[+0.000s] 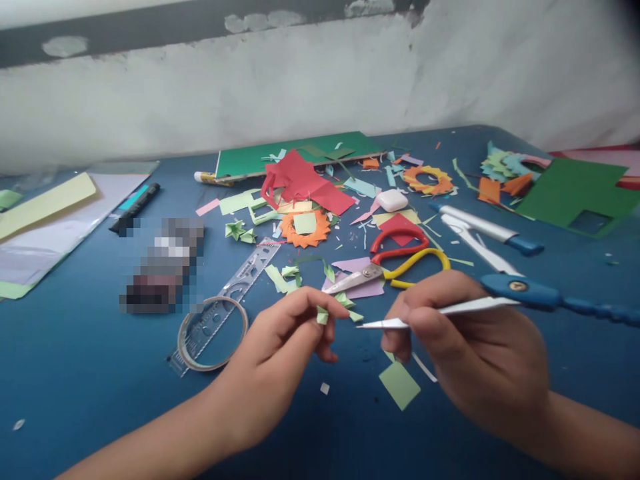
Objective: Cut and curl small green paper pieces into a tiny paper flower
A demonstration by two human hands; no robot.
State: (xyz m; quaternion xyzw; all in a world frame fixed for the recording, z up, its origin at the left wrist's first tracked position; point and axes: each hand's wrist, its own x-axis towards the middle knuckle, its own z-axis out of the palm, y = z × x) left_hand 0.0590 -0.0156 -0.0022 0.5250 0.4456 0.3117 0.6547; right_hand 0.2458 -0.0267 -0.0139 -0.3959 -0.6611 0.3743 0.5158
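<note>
My left hand (pixel 285 353) pinches a small folded light green paper piece (pixel 323 315) between thumb and forefinger, near the centre. To its right, my right hand (pixel 475 353) grips white pointed tweezers (pixel 385 324), their tip just short of the left fingertips and pointing left. Scissors (pixel 370 272) with one red and one yellow handle lie partly open behind both hands, among light green and lilac scraps. A light green paper square (pixel 400 385) lies on the table below the tweezers. Beside my left wrist, a roll of tape (pixel 182 347) rests on a clear ruler (pixel 247 270).
Behind are red paper (pixel 305 183), orange paper rings (pixel 315 240), a white eraser (pixel 391 200) and a green board (pixel 240 160). A blue and white compass (pixel 520 288) and dark green paper (pixel 570 190) lie right; a pixelated object (pixel 167 267) and marker (pixel 135 208) left.
</note>
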